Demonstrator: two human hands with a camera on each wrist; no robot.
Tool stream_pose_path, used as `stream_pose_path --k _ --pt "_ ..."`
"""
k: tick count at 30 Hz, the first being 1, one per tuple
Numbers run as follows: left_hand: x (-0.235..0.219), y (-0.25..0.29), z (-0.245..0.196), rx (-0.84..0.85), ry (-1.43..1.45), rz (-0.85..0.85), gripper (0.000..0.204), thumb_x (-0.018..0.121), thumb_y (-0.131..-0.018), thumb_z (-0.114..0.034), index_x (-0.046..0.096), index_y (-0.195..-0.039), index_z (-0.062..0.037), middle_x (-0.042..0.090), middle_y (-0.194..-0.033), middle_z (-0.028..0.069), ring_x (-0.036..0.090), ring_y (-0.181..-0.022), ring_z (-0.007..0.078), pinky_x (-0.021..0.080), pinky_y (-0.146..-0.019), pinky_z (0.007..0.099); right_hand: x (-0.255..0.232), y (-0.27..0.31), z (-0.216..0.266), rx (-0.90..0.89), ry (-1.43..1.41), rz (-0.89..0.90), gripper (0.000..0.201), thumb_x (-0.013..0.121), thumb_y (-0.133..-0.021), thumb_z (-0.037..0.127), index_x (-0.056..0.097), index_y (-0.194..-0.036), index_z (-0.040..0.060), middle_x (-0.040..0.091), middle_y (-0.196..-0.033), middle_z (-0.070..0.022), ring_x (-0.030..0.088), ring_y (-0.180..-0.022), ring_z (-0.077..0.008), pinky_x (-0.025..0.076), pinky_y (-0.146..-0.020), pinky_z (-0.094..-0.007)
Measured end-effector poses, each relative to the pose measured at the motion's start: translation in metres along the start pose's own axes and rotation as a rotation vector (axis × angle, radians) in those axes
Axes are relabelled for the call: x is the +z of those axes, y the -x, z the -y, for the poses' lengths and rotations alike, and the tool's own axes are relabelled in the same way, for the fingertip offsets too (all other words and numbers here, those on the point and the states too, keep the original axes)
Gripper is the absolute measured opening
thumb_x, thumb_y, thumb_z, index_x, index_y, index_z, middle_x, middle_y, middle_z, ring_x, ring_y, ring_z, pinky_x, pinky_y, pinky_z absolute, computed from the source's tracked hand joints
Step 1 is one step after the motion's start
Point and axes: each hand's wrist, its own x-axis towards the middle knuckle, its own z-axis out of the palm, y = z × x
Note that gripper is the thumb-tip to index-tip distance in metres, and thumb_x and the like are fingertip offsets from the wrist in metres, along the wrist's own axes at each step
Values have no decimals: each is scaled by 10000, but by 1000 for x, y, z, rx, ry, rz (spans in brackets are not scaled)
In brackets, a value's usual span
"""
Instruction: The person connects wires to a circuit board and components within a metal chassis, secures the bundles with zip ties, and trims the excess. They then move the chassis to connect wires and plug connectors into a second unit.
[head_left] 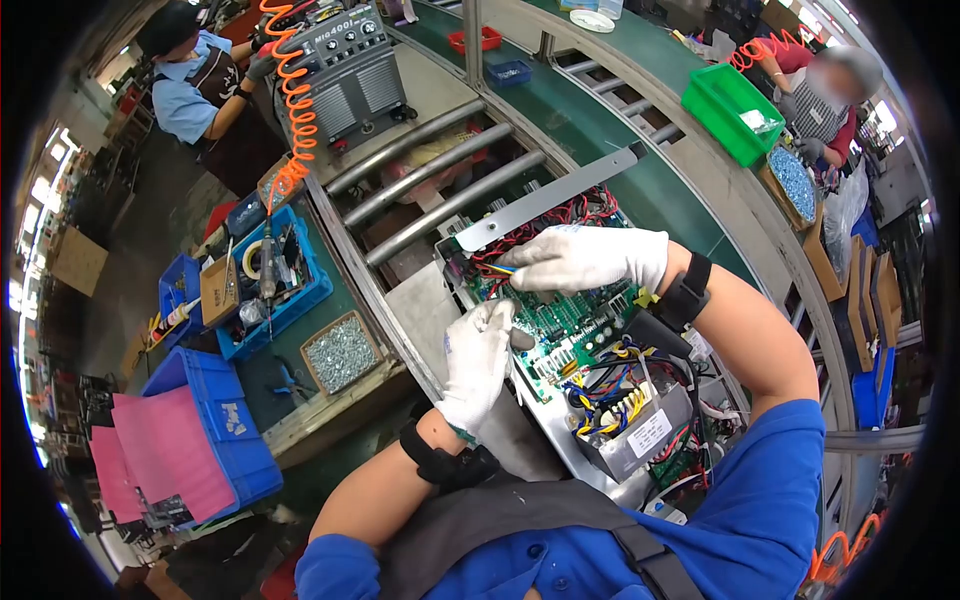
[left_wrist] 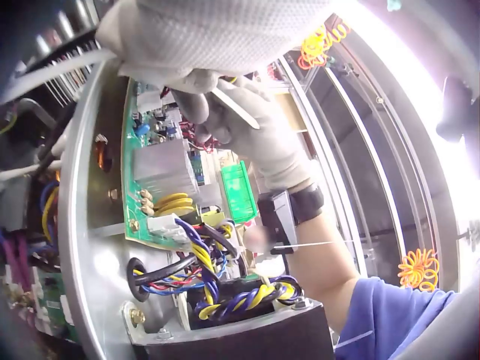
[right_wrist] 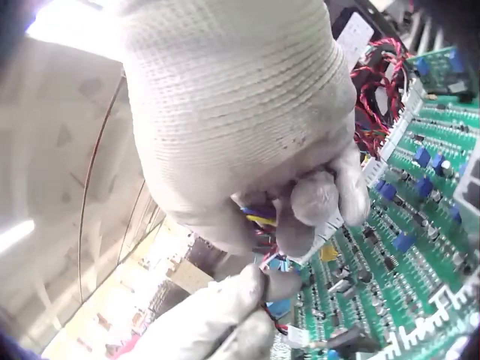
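My gloved right hand (head_left: 590,258) reaches over the green circuit board (head_left: 570,318) in an open metal chassis. Its fingers curl round a bundle of wires (right_wrist: 260,217), with yellow and blue strands showing. Close below it, at the board's left edge, my gloved left hand (head_left: 478,360) pinches thin wires between thumb and fingers. A white connector (right_wrist: 298,336) on red and black wires hangs just past those fingertips. Much of the wiring between the hands is hidden by the gloves. A flat metal bar (head_left: 550,200) spans the far side of the chassis.
Metal rollers (head_left: 430,185) lie beyond the chassis. Left are a tray of screws (head_left: 342,352), a blue tool tray (head_left: 290,290), pliers (head_left: 290,380) and a blue bin (head_left: 235,430). A welding machine (head_left: 345,80) stands at the back. Two people work nearby; a green bin (head_left: 730,115) is far right.
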Motion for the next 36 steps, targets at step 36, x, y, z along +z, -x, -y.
stream_pose_path --k 36 --pt "-42 26 -41 -40 -486 531 205 644 -875 -168 667 -974 11 616 -731 0 509 -608 51 401 -528 209 46 44 81 136 235 -31 126 632 -797 110 650 -914 64 629 -770 -120 630 -737 -320 503 -654 -401"
